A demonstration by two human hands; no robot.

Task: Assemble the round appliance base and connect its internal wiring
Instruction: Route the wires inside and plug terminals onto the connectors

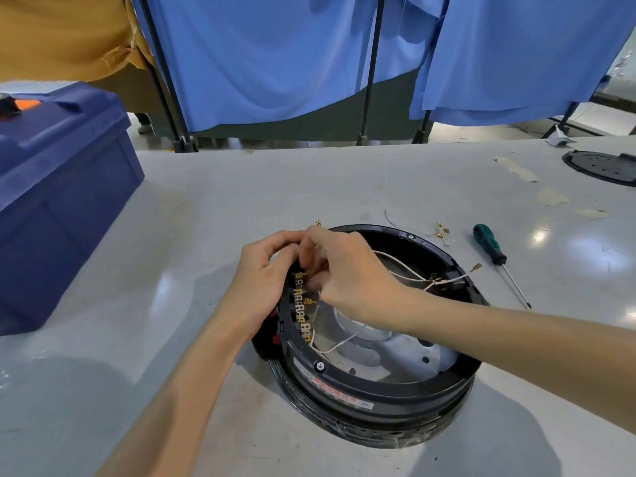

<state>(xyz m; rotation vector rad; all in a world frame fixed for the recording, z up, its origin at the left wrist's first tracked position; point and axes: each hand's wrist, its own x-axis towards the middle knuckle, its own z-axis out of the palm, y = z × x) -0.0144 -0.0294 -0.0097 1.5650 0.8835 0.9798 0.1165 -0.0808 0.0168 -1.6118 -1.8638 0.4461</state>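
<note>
base: the round black base (378,383) sits on the table (172,218) in front of you, open side up. It is the landmark for every line below.
inside base: a silver metal plate (378,352) with holes fills the bottom. White wires (402,270) loop across it.
connector row: a row of brass connectors (303,315) runs along the base's inner left wall.
left hand: your left hand (265,280) is at the base's left rim. Its fingers are curled over the rim and grip it beside the far end of the connector row.
right hand: your right hand (347,266) reaches over the base from the right. Its fingers are curled down at the far end of the connector row, touching your left fingertips. The fingers hide whatever they pinch, so you can't tell if it is a connector or a wire.
stray wire end: one wire tip with a brass end (476,267) sticks out over the base's right rim.
loose connectors: a small bunch of connectors (442,232) lies on the table just beyond the base's far right rim.
screwdriver: a green-handled screwdriver (490,244) lies right of the base, apart from it, with its tip toward you.
crate: a blue crate (58,187) stands well left of the base.
lid: a black round lid (602,166) lies far right of the base and beyond it.
curtains: blue curtains (275,56) hang behind the table, beyond the base.
</note>
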